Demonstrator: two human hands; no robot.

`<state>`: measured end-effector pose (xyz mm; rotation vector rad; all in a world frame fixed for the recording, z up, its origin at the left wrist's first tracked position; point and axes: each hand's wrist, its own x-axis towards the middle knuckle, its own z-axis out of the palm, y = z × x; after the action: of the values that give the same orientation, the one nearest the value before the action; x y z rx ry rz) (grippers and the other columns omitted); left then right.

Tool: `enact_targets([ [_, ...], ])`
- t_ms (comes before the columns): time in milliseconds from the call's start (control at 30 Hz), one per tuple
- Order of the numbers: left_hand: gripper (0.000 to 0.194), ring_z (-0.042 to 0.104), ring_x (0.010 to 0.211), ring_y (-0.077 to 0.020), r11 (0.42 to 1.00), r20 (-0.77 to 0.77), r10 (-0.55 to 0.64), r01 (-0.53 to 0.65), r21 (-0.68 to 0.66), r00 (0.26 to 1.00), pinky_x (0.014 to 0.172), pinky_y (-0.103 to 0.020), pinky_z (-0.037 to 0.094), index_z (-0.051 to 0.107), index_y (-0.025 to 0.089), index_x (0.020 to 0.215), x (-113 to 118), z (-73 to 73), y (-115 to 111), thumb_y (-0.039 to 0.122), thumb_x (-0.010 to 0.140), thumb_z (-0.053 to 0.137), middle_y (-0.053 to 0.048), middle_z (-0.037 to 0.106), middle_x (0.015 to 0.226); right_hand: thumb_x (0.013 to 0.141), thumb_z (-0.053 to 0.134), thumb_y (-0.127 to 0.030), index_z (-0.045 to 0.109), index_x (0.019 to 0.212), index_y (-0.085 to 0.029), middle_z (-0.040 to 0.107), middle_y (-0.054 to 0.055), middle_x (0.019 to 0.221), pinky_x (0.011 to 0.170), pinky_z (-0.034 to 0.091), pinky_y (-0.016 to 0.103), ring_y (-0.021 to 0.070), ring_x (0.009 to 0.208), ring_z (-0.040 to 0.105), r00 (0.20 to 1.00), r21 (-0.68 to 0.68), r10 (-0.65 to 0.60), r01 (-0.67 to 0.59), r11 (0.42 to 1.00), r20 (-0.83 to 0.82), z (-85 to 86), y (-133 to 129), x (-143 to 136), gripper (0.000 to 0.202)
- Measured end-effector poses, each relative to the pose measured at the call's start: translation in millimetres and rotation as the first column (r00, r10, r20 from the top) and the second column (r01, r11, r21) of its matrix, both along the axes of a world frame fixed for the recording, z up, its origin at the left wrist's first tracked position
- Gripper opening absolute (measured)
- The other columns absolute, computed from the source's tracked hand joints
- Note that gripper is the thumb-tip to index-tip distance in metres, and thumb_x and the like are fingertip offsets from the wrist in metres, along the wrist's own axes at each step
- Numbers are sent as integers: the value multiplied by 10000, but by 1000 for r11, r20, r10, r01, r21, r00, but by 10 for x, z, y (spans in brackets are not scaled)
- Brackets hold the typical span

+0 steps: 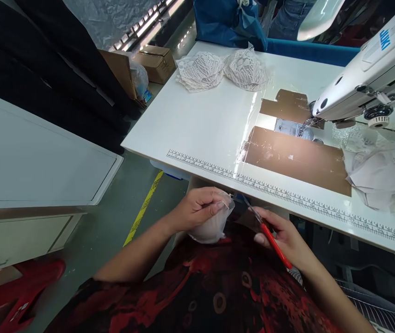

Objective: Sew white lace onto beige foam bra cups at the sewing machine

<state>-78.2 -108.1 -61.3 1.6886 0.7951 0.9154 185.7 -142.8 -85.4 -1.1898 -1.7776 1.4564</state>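
Observation:
My left hand (202, 208) is closed on a pale bra cup (209, 230), pinching the edge of its thin fabric between thumb and fingers just below the table's front edge. In my right hand (282, 236) is a pair of scissors (274, 245) with red handles. Their metal blades point up and left toward the bra cup, a short gap away from it. Whether the blades are parted is hard to make out. Both hands are over my lap.
A white sewing machine (367, 69) stands at the right of the white table (200, 120), whose front edge carries a printed ruler. White lace cups (202, 70) are stacked at the back. More pale cups (385, 173) lie at the right. Cardboard boxes (157, 62) stand on the floor.

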Motion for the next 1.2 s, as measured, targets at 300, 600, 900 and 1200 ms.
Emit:
enact_targets([
  [300,221,675,990,-191,998,-67,-64,63,-19,996,899,-289,535,734,142,998,-31,-38,-23,225,947,536,-111,731,987,858,670,-373,642,1245,-226,707,24,998,831,522,285,212,938,649,986,-184,168,-163,969,12,24,-29,32,415],
  [600,210,677,958,-179,996,-70,-89,87,-24,994,867,-269,532,728,142,1002,15,-44,-47,209,942,539,-113,723,993,855,667,-414,653,1168,-224,717,39,991,833,518,284,218,952,662,972,-33,226,-225,974,56,22,87,-34,367],
  [900,244,661,864,-170,988,-99,-144,139,-61,985,783,-271,527,727,126,992,70,-14,-41,239,953,513,-122,709,938,837,695,-403,595,1219,-235,702,57,1077,851,504,302,212,959,657,957,18,255,-259,966,136,37,144,-44,429],
  [1200,237,669,865,-171,989,-79,-145,142,-51,986,787,-264,522,727,131,1001,75,-31,-33,242,950,524,-115,710,927,872,654,-396,606,1105,-217,695,38,965,757,495,258,172,827,635,959,13,262,-265,964,109,0,116,-35,298],
])
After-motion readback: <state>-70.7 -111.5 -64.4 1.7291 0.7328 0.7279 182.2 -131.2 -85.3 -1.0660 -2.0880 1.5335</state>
